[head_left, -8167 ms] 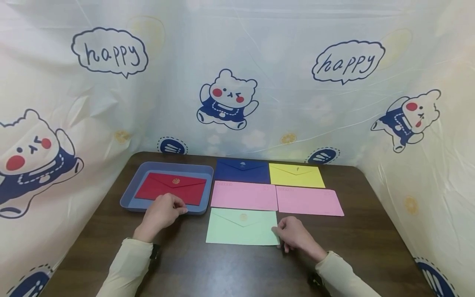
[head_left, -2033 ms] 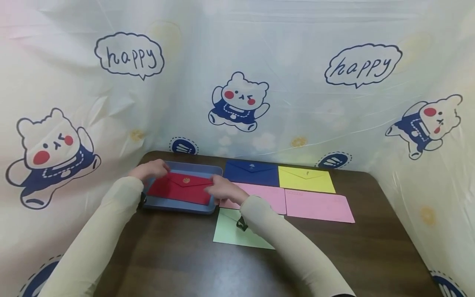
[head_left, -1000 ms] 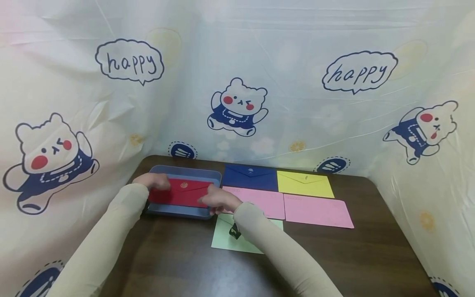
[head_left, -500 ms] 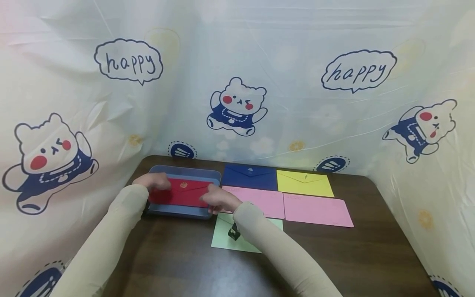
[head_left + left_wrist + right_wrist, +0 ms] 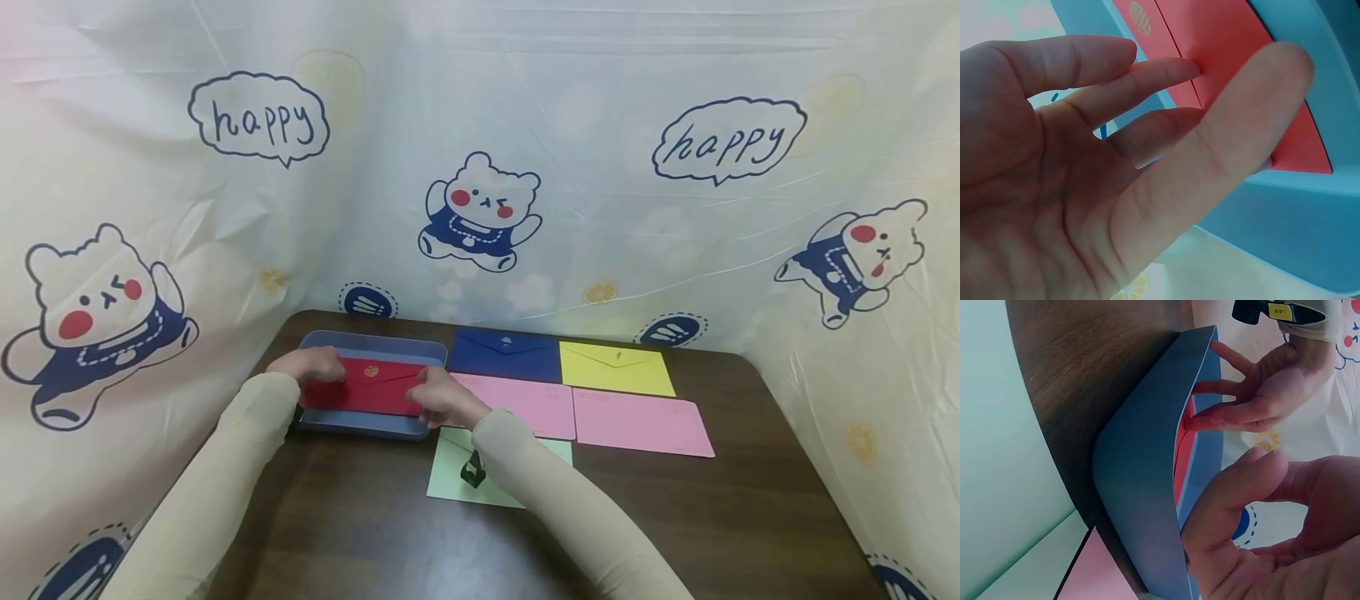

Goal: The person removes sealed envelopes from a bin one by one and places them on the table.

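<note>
A red envelope [image 5: 378, 390] with a gold emblem lies in a blue tray [image 5: 360, 423] at the back left of the table. At its left end is my left hand [image 5: 309, 367], with long, spread fingers reaching onto the red paper and the thumb stretched out in the left wrist view. My right hand [image 5: 448, 398] is at the right end of the same envelope, beside the tray rim. Its thumb and bent fingers come close together in the right wrist view; I cannot tell whether they pinch the paper, as its right end is hidden there.
Right of the tray lie a blue envelope [image 5: 504, 354], a yellow envelope [image 5: 618, 367] and two pink ones side by side [image 5: 641, 422]. A mint green envelope [image 5: 457, 479] lies nearer, partly under the right forearm. A printed curtain [image 5: 600, 208] stands behind the brown table [image 5: 360, 533].
Earlier the left hand was at the tray's front edge and the right at the green envelope; both then moved to the red envelope's ends. Over the last second they stay nearly still.
</note>
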### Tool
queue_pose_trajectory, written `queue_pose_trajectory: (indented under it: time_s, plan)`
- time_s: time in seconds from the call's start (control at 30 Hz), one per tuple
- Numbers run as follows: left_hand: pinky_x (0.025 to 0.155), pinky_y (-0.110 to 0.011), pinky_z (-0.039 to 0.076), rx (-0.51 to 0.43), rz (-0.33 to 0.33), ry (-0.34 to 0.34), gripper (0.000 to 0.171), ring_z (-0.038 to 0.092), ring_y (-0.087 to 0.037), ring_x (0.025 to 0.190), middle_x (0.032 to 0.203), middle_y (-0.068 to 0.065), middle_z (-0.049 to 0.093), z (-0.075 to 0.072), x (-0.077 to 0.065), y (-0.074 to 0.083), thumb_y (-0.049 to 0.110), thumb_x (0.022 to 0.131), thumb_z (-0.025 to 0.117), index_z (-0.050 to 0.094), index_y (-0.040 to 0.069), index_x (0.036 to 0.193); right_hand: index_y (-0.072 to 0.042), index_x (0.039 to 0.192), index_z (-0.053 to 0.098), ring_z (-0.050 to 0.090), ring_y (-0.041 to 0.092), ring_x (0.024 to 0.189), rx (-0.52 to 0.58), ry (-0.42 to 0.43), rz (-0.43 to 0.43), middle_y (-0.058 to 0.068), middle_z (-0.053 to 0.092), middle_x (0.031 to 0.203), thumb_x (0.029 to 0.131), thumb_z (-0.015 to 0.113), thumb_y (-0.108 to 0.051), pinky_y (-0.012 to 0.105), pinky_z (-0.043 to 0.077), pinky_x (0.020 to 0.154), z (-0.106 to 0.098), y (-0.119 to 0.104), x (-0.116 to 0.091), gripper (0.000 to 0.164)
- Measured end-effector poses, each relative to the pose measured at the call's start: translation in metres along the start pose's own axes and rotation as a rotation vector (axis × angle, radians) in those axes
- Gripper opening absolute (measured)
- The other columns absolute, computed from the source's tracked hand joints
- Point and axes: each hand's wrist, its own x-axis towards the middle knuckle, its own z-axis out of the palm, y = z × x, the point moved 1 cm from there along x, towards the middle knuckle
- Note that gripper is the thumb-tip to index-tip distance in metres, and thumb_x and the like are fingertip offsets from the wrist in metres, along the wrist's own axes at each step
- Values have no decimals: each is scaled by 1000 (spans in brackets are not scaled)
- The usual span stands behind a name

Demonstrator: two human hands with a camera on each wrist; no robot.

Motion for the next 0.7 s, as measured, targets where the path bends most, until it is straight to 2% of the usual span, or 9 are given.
queue_pose_trajectory:
  time_s: [0.1,0.17,0.3,0.43,0.5,0.6,0.7]
  plan:
    - [73,-49,62,12,5,11,66,45,-50,121,127,-33,46,1,-3,1,17,94,68,37,-13,145,4,153,38,48,17,51,19,2,-7,13,56,74,103,61,-12,25,44,47,0,-1,0,57]
    - [73,-49,62,19,4,14,65,45,-50,121,126,-32,46,1,-2,1,17,95,68,37,-13,144,4,152,38,43,17,50,34,13,-11,15,57,83,103,62,-11,25,43,46,0,-1,-1,57]
    - [73,-48,62,27,0,20,62,46,-49,120,124,-31,48,0,-1,0,17,94,70,40,-11,141,5,150,41,34,16,47,43,68,-25,13,55,103,102,63,-11,25,40,45,0,-3,-2,55]
    - [72,-46,63,46,6,37,60,49,-49,118,123,-31,50,0,-2,0,18,93,71,43,-10,138,5,150,42,33,16,46,42,116,-25,14,56,110,102,64,-13,25,39,44,-1,-4,-3,56]
    - [71,-46,63,47,4,42,60,49,-49,117,123,-31,50,-1,-2,1,18,93,71,43,-10,138,5,152,40,33,15,45,41,133,-25,11,55,108,102,64,-14,25,39,45,-2,-4,-2,59]
    - [70,-47,63,46,5,41,57,49,-49,117,123,-31,50,-1,1,0,17,94,68,44,-10,138,4,156,38,33,14,43,50,165,-29,5,53,89,104,64,-16,25,40,44,-3,-4,0,62]
    - [70,-48,62,67,21,41,52,51,-47,114,121,-30,52,-2,13,-4,17,95,65,47,-11,135,5,156,39,33,13,42,93,194,-48,0,45,69,105,63,-17,23,41,44,-6,-4,6,60]
